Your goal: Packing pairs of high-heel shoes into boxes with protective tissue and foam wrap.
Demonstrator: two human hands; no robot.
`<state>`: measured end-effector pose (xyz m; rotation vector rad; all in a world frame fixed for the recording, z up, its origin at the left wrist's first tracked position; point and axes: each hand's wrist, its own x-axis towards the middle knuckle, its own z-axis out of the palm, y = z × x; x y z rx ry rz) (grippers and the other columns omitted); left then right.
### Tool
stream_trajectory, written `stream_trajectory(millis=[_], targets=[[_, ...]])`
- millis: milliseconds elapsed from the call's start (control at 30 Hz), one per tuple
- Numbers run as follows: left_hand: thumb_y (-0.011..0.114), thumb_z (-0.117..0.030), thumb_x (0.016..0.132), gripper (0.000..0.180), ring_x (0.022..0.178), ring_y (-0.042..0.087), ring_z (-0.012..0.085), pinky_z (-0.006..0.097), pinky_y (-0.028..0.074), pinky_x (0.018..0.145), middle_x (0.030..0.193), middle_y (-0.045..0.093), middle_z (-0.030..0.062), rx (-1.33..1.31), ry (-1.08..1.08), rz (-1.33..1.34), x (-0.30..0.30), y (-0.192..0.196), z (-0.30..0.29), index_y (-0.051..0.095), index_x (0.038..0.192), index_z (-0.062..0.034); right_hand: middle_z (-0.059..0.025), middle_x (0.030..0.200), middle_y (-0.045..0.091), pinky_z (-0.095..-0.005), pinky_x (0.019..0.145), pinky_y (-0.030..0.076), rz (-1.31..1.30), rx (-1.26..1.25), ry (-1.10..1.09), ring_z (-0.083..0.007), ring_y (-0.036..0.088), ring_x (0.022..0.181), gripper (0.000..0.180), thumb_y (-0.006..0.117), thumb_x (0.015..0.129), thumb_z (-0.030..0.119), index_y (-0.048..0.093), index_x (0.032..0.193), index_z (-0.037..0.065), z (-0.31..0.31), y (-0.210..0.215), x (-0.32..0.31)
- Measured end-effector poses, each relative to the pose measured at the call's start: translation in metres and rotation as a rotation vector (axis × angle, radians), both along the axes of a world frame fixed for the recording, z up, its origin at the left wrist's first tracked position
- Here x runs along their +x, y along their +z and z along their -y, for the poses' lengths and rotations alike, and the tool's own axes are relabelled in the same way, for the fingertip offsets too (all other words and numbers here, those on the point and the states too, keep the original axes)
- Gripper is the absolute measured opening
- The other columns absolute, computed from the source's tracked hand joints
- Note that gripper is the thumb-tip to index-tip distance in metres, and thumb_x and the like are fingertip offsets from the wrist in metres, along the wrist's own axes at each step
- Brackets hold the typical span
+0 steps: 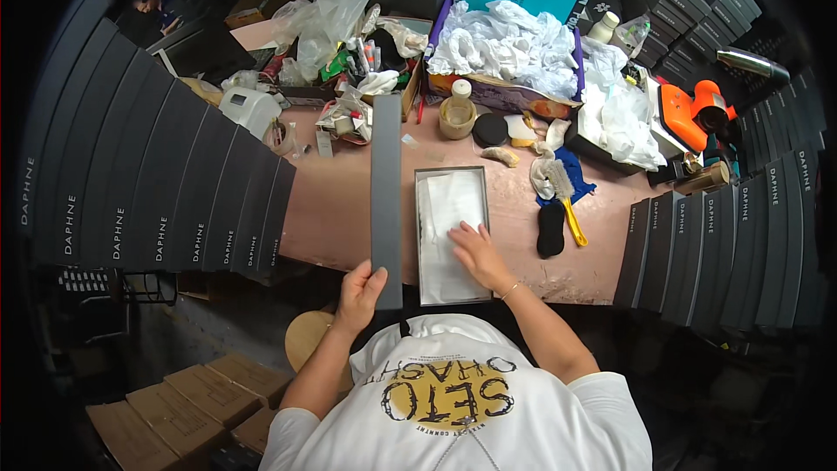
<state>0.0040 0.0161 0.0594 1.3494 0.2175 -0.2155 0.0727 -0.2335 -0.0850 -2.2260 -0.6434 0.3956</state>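
Observation:
An open dark grey shoebox point(453, 301) lies on the worktable in front of me, its inside covered by white tissue paper point(447, 205). My right hand point(475, 253) rests on the paper near the box's right wall, fingers spread. Just left of the box, a dark grey box lid point(385, 183) is held on edge, so only a narrow side shows. My left hand point(358, 295) grips its near end. Whatever lies under the paper is hidden.
Tall stacks of dark shoeboxes flank the pink table point(327, 209) left point(166, 157) and right point(697, 253). Crumpled white paper point(510, 48) fills a box behind. A yellow-handled brush point(571, 214), black pad point(550, 228) and bottle point(458, 109) lie nearby. Brown cartons point(179, 410) stand lower left.

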Motion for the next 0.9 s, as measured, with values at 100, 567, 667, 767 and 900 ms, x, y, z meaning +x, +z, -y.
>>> stream_trajectory(millis=[100,567,667,767,900], targets=[[0.053,-0.022,0.096,0.021,0.074,0.045,0.0040,0.021,0.040,0.067,0.081,0.051,-0.0035,0.008,-0.016,0.151,-0.001,0.005,0.046,0.056,0.096,-0.0012,-0.0159,0.141,0.043,-0.0367,0.111,0.022,-0.417,0.832,-0.424,-0.0259,0.034,0.134,0.052,0.044,0.097,0.034,0.039,0.139,0.003,0.027,0.041,0.006],[0.050,-0.036,0.096,0.063,0.126,0.042,0.0308,0.037,0.032,0.105,0.133,0.044,0.0262,0.355,-0.037,-0.134,0.034,-0.132,0.019,0.034,0.135,0.0105,-0.0271,0.107,0.062,-0.0401,0.087,0.047,-0.200,0.102,-0.767,-0.0322,0.061,0.101,0.067,0.066,0.079,0.048,0.056,0.120,-0.004,-0.009,0.016,0.007],[0.050,-0.033,0.096,0.051,0.108,0.055,0.0230,0.034,0.043,0.093,0.116,0.059,0.0169,0.380,-0.238,-0.054,0.044,-0.140,0.009,0.045,0.128,0.0066,-0.0293,0.098,0.064,-0.0410,0.084,0.049,-0.271,0.088,-0.774,-0.0373,0.064,0.094,0.078,0.062,0.076,0.061,0.060,0.115,-0.006,-0.011,-0.022,0.017],[0.052,-0.037,0.094,0.045,0.091,0.060,0.0202,0.033,0.049,0.077,0.101,0.064,0.0095,0.209,-0.267,-0.269,0.039,-0.204,-0.014,0.056,0.115,0.0029,-0.0290,0.105,0.063,-0.0383,0.085,0.049,-0.396,0.065,-0.809,-0.0359,0.064,0.095,0.082,0.059,0.077,0.064,0.060,0.113,-0.010,-0.015,-0.025,0.012],[0.051,-0.044,0.093,0.049,0.097,0.059,0.0208,0.038,0.050,0.077,0.106,0.062,0.0099,0.160,-0.368,-0.403,0.028,-0.185,-0.013,0.057,0.114,0.0000,-0.0282,0.109,0.062,-0.0375,0.090,0.047,-0.418,0.033,-0.906,-0.0362,0.063,0.100,0.086,0.055,0.078,0.067,0.058,0.117,-0.010,-0.018,-0.016,-0.031]])
